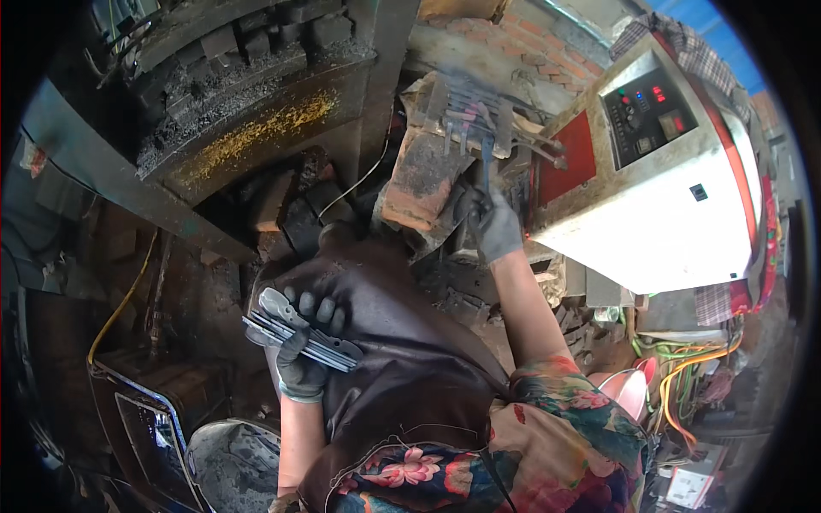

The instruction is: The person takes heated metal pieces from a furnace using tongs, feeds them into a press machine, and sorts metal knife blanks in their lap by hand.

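My left hand (pixel 306 363), in a dark grey glove, is closed round a bundle of flat grey metal pieces (pixel 295 333) with rounded, shaped ends, held over my brown apron. Farther off on the right, my gloved right hand (pixel 498 224) is closed round the near end of a narrow flat metal piece (pixel 486 164). That piece points away from me toward the brick-built heating stand. On the stand's top several metal strips (pixel 463 120) lie side by side, with a pinkish glow among them. Thin haze hangs over them.
The brick stand (pixel 419 175) stands ahead. Right of it is a white machine cabinet (pixel 650 231) with a lit control panel (pixel 648 107); pipes (pixel 543 147) join the two. A heavy metal frame (pixel 205 201) rises at left. A round container (pixel 231 462) sits lower left, a pink basin (pixel 624 392) lower right.
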